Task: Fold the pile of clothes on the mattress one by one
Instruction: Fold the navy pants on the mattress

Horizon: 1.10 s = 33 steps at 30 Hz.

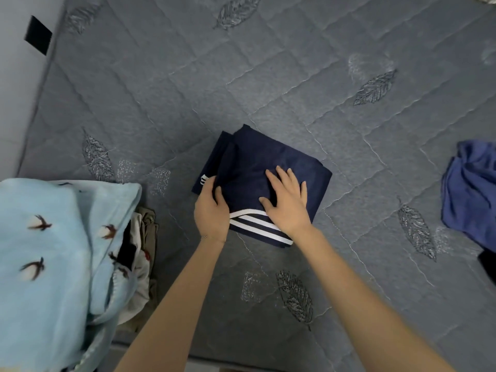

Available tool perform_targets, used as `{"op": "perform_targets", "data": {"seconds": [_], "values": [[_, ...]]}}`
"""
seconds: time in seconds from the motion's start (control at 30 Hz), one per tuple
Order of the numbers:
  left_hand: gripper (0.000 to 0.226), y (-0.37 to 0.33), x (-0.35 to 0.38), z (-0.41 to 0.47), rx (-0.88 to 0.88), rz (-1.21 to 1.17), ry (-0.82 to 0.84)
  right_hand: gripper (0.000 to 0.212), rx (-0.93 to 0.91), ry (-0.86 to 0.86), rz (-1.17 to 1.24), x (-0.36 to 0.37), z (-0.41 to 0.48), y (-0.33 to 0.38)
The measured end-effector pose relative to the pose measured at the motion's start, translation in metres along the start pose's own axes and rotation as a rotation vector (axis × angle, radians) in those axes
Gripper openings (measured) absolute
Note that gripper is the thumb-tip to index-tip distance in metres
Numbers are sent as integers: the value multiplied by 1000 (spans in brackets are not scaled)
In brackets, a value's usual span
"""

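Left hand: the left hand [212,210] grips the left edge of the garment, fingers curled round the fold and thumb lying on top.
Right hand: the right hand [288,201] lies flat on top of the same garment, fingers straight and spread, pressing the cloth down.
Garment: a folded navy blue fabric garment with white stripes [255,162] lies as a compact rectangle about midway between the mattress's left and right edges, nearer its near edge; the stripes show along the garment's near side, between the two wrists.
Mattress: a grey quilted mattress with stitched leaf motifs [295,76] carries everything.
Near-left corner: a light blue fleece blanket with a dark bird print [45,237] is heaped here, over crumpled beige and white clothes [146,237].
Right edge: a crumpled mid-blue cloth [469,189] lies well apart from the garment.
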<state>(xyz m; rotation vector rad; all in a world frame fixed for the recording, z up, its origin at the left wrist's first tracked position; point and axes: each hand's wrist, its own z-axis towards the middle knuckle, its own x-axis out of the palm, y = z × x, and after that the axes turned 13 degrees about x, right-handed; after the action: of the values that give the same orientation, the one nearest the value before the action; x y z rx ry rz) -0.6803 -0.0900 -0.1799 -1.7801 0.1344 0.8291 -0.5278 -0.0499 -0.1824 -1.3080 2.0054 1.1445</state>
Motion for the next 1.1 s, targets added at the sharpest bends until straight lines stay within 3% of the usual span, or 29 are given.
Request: {"op": "perform_targets", "data": {"seconds": [0.07, 0.13, 0.23, 0.3, 0.43, 0.57, 0.63, 0.73, 0.8, 0.97, 1.1], "values": [[44, 13, 0, 3, 78, 231, -16, 70, 14, -1, -90, 2, 4, -2], [49, 25, 2, 5, 278, 478, -19, 75, 19, 26, -173, 5, 7, -4], [53, 36, 11, 3, 634, 739, 238, 72, 0, 47, -263, 9, 11, -9], [56, 47, 19, 3, 748, 841, 396, 68, -22, 31, -247, 7, 14, -12], [64, 64, 24, 12, 627, 838, 521, 73, -60, -54, -252, -2, 19, -24], [72, 70, 16, 10, 639, 761, 452, 94, 17, -127, -240, -14, 29, -39], [80, 68, 12, 0, 481, 689, 336, 102, 78, -116, -160, -20, 37, -44], [103, 56, 15, -15, 61, 467, 179, 109, 202, -28, 3, -23, 41, -46], [104, 50, 21, -15, -150, 291, 141, 105, 247, -11, 27, -22, 39, -44], [54, 38, 22, -4, -33, 2, 86, 65, 386, 121, 209, -20, 25, -49], [44, 24, 19, 8, 208, 49, 218, 53, 464, 410, 603, -19, 5, -64]]}}
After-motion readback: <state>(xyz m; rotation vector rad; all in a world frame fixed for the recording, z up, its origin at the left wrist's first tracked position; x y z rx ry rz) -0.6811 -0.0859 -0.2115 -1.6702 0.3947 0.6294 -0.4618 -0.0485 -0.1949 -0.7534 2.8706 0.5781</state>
